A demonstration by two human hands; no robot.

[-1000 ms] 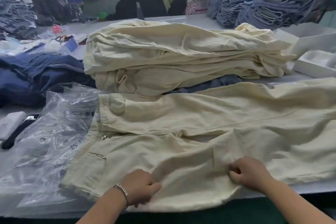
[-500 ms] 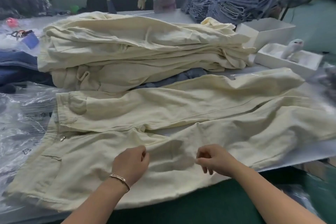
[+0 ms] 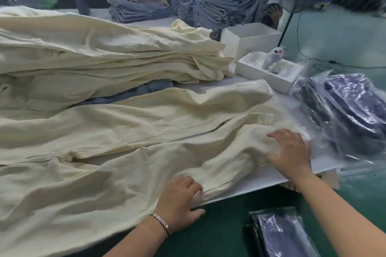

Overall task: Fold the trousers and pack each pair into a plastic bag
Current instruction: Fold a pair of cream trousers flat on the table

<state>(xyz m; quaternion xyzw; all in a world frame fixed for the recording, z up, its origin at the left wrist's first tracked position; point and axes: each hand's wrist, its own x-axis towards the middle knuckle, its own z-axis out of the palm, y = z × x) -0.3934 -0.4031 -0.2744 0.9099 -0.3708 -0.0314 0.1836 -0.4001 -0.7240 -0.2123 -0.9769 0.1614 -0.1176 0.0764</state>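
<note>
White table (image 3: 246, 183) bearing cream trousers (image 3: 125, 152), green floor (image 3: 225, 233)

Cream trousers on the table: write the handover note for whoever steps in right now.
Left hand: flat on the near leg of the cream trousers by the table edge, fingers relaxed, gripping nothing.
Right hand: spread open, pressing the near leg close to its hem.
Trousers lie full length across the table, wrinkled, not yet folded.
Behind them sits the stack of cream trousers still to do.
Done: bagged dark trousers piled at the right, one more bagged pair lower down in front of the table.
Left: smooth, fold, bag this pair, then work through the stack.
</note>
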